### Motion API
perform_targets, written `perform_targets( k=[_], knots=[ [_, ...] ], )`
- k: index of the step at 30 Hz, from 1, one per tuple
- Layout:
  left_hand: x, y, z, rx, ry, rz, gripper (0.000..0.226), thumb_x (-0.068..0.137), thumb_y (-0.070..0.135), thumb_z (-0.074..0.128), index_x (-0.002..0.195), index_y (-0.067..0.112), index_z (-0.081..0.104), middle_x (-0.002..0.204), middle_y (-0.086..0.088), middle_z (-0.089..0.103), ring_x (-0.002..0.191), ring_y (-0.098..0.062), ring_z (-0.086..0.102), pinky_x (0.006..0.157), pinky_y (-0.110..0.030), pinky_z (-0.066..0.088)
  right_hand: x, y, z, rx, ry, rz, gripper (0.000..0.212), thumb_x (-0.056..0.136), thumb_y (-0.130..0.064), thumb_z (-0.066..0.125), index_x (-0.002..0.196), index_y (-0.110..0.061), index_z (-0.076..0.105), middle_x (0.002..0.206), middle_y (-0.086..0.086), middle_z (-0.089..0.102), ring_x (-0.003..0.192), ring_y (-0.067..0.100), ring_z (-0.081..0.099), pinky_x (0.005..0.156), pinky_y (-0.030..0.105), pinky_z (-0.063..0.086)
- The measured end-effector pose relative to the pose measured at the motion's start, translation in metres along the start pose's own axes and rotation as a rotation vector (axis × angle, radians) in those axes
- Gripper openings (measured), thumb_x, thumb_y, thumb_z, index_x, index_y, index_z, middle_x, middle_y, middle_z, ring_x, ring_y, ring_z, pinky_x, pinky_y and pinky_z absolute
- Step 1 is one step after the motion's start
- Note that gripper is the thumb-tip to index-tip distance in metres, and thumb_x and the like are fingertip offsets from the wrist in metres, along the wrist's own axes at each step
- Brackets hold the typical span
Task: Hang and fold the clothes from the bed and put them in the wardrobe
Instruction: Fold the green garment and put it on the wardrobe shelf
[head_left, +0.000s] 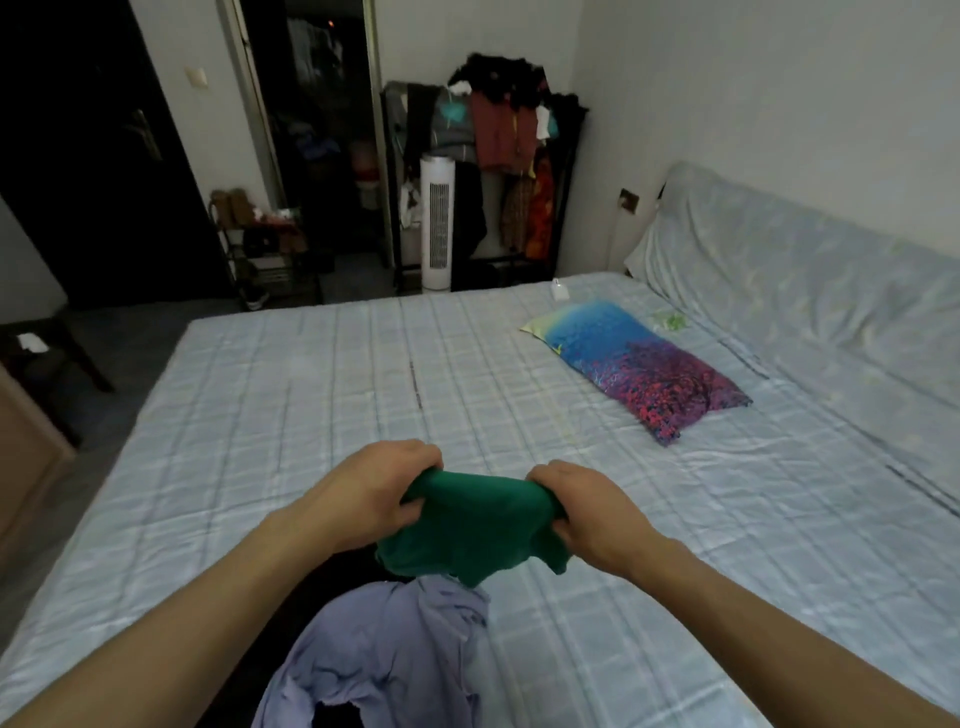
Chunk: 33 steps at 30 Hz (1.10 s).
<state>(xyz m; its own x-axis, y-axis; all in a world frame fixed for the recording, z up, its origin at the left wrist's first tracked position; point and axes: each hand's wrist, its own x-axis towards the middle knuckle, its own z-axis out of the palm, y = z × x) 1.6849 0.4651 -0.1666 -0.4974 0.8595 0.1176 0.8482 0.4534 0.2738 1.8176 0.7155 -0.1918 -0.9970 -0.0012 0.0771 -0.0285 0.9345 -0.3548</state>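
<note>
A green garment (470, 525) hangs bunched between my two hands above the near part of the bed (291, 405). My left hand (363, 493) grips its left edge with curled fingers, and my right hand (587, 512) grips its right edge. Below it a crumpled lilac garment (384, 654) lies on the bed's near edge, with dark clothing (332, 577) partly showing under it.
A colourful pillow (639, 364) lies on the right half of the bed. Beyond the bed stand a white tower fan (438, 223) and a black rack (493, 156) loaded with clothes. A dark door (93, 156) and a small shelf (260, 244) are at the far left.
</note>
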Motion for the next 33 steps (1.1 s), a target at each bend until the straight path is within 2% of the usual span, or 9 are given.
perform_targets(
  k=[4, 10, 13, 16, 20, 23, 26, 33],
  knots=[
    [-0.04, 0.033, -0.04, 0.046, 0.057, -0.046, 0.022, 0.081, 0.018, 0.069, 0.099, 0.023, 0.057, 0.094, 0.009, 0.056, 0.082, -0.01, 0.051, 0.072, -0.028, 0.043, -0.02, -0.03, -0.031, 0.02, 0.026, -0.119, 0.032, 0.075, -0.014, 0.056, 0.105, -0.025, 0.057, 0.101, -0.005, 0.054, 0.09, 0.021, 0.056, 0.078, 0.04, 0.048],
    [-0.093, 0.09, -0.078, 0.094, 0.11, -0.16, 0.024, 0.081, 0.02, 0.07, 0.097, 0.03, 0.056, 0.093, 0.014, 0.058, 0.084, -0.007, 0.055, 0.076, -0.031, 0.049, -0.064, -0.057, -0.058, 0.13, -0.026, -0.31, 0.029, 0.083, -0.016, 0.065, 0.111, -0.021, 0.059, 0.104, -0.005, 0.057, 0.096, 0.013, 0.055, 0.085, 0.025, 0.043],
    [-0.125, 0.116, -0.084, 0.138, 0.137, -0.203, 0.024, 0.081, 0.023, 0.07, 0.099, 0.031, 0.056, 0.094, 0.013, 0.058, 0.086, -0.009, 0.055, 0.076, -0.032, 0.048, -0.083, -0.067, -0.06, 0.197, -0.035, -0.381, 0.029, 0.083, -0.021, 0.071, 0.111, -0.02, 0.062, 0.103, -0.006, 0.062, 0.094, 0.009, 0.056, 0.084, 0.022, 0.044],
    [-0.166, 0.14, -0.088, 0.171, 0.181, -0.285, 0.023, 0.079, 0.025, 0.068, 0.098, 0.03, 0.056, 0.093, 0.011, 0.06, 0.085, -0.011, 0.055, 0.077, -0.035, 0.048, -0.096, -0.086, -0.058, 0.279, -0.085, -0.438, 0.033, 0.079, -0.033, 0.077, 0.108, -0.026, 0.063, 0.101, -0.013, 0.064, 0.092, 0.002, 0.057, 0.082, 0.018, 0.046],
    [-0.23, 0.16, -0.103, 0.22, 0.226, -0.419, 0.02, 0.077, 0.026, 0.066, 0.094, 0.029, 0.055, 0.091, 0.01, 0.059, 0.083, -0.013, 0.054, 0.076, -0.038, 0.048, -0.109, -0.136, -0.053, 0.372, -0.172, -0.566, 0.038, 0.073, -0.043, 0.082, 0.103, -0.026, 0.066, 0.093, -0.013, 0.067, 0.085, 0.004, 0.061, 0.074, 0.021, 0.051],
    [-0.282, 0.168, -0.121, 0.257, 0.264, -0.498, 0.019, 0.073, 0.029, 0.061, 0.091, 0.027, 0.056, 0.089, 0.008, 0.061, 0.082, -0.015, 0.057, 0.074, -0.038, 0.049, -0.115, -0.183, -0.044, 0.472, -0.179, -0.655, 0.031, 0.077, -0.042, 0.079, 0.096, -0.02, 0.068, 0.084, -0.007, 0.068, 0.076, 0.011, 0.063, 0.066, 0.029, 0.052],
    [-0.337, 0.177, -0.137, 0.279, 0.307, -0.572, 0.018, 0.07, 0.028, 0.06, 0.087, 0.024, 0.055, 0.084, 0.006, 0.06, 0.078, -0.016, 0.057, 0.072, -0.038, 0.048, -0.117, -0.233, -0.032, 0.531, -0.167, -0.75, 0.033, 0.081, -0.046, 0.073, 0.092, -0.015, 0.069, 0.079, -0.002, 0.067, 0.07, 0.013, 0.062, 0.064, 0.036, 0.051],
    [-0.473, 0.183, -0.158, 0.326, 0.393, -0.735, 0.017, 0.069, 0.026, 0.064, 0.081, 0.025, 0.051, 0.079, 0.011, 0.055, 0.072, -0.008, 0.05, 0.067, -0.034, 0.045, -0.118, -0.363, -0.003, 0.476, -0.132, -0.938, 0.021, 0.087, -0.04, 0.07, 0.09, -0.019, 0.065, 0.081, -0.009, 0.064, 0.074, 0.008, 0.06, 0.066, 0.033, 0.051]
  ],
)
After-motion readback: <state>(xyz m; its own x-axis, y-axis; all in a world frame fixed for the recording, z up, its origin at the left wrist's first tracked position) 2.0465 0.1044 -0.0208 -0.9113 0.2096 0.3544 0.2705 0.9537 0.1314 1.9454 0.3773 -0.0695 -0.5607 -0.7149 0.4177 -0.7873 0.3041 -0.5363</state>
